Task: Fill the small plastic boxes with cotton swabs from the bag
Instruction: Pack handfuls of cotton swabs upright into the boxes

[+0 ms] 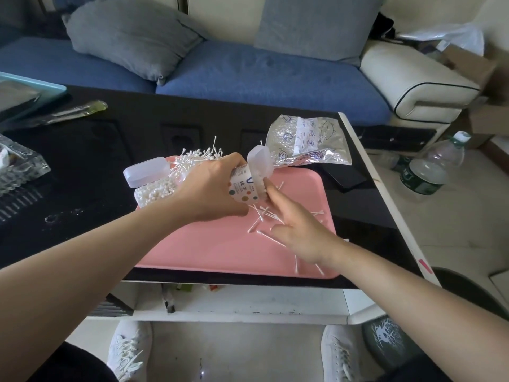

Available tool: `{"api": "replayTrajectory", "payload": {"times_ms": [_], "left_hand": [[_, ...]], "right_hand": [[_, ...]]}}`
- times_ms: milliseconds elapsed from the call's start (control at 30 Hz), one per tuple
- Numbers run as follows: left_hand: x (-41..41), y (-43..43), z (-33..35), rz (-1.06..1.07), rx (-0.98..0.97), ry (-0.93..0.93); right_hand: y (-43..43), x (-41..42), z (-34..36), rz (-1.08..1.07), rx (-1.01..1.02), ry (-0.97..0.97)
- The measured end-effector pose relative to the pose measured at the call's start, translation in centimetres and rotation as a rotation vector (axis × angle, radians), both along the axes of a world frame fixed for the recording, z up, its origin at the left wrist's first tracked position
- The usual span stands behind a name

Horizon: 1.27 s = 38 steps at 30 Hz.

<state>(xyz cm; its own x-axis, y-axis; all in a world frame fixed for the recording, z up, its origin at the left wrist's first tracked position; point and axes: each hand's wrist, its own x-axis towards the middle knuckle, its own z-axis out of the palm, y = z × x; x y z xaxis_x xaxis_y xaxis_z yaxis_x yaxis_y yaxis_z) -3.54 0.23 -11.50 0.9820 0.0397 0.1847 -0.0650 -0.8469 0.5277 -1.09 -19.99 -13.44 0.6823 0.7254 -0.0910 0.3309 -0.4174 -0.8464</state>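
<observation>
My left hand (212, 188) grips a small labelled plastic box (245, 186), tilted on its side over the pink tray (220, 249), its hinged lid (260, 161) flipped up. My right hand (300, 230) reaches to the box's open mouth, fingertips pressing on the swabs there. A second box (154, 188), full of swabs with its lid open, stands at the tray's left edge. A pile of loose cotton swabs (198, 158) lies behind my left hand, and a few more swabs (264, 216) are scattered on the tray. The clear printed bag (305, 139) lies crumpled at the tray's far right.
The tray sits on a black glass table (82, 166). A dark phone (344, 177) lies right of the tray. A glass dish (19, 166) and a wrapped item (68, 114) are at the left. A water bottle (432, 164) stands on the floor; a blue sofa (261, 75) is behind.
</observation>
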Motion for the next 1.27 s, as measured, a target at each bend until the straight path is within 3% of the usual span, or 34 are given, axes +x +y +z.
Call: {"api": "replayTrajectory", "payload": {"times_ms": [100,200,300,434,634,734,901,968,1101,1268], "left_hand": [[0.1,0.4,-0.2,0.02,0.011,0.011],[0.0,0.7,0.0,0.045,0.016,0.002],[0.0,0.7,-0.1,0.041,0.034,0.005],[0.2,0.3,-0.3,0.016,0.05,0.022],[0.1,-0.7,-0.4,-0.031,0.075,0.034],[0.2,-0.7,-0.4,-0.016,0.062,0.02],[0.3,-0.4,-0.5,0.004,0.038,0.005],[0.2,-0.3,-0.4,0.013,0.035,0.001],[0.1,0.1,-0.2,0.025,0.033,-0.013],[-0.1,0.2,-0.2,0.034,0.03,-0.006]], "right_hand": [[-1.5,1.6,2.0,-0.011,-0.17,-0.179],[-3.8,4.0,3.2,0.002,-0.481,-0.333],[-5.6,4.8,3.7,0.057,-0.694,-0.326],[-6.1,4.9,3.4,0.1,-0.816,-0.366],[-5.8,5.2,1.9,0.097,-0.747,-0.374],[-4.9,5.0,0.8,0.079,-0.617,-0.397],[-3.3,4.5,0.7,0.006,-0.327,-0.281],[-3.4,5.0,1.3,-0.013,-0.385,-0.322],[-3.2,4.7,0.5,0.122,-0.724,-0.407],[-1.5,4.4,-1.4,0.213,-0.716,-0.494]]}}
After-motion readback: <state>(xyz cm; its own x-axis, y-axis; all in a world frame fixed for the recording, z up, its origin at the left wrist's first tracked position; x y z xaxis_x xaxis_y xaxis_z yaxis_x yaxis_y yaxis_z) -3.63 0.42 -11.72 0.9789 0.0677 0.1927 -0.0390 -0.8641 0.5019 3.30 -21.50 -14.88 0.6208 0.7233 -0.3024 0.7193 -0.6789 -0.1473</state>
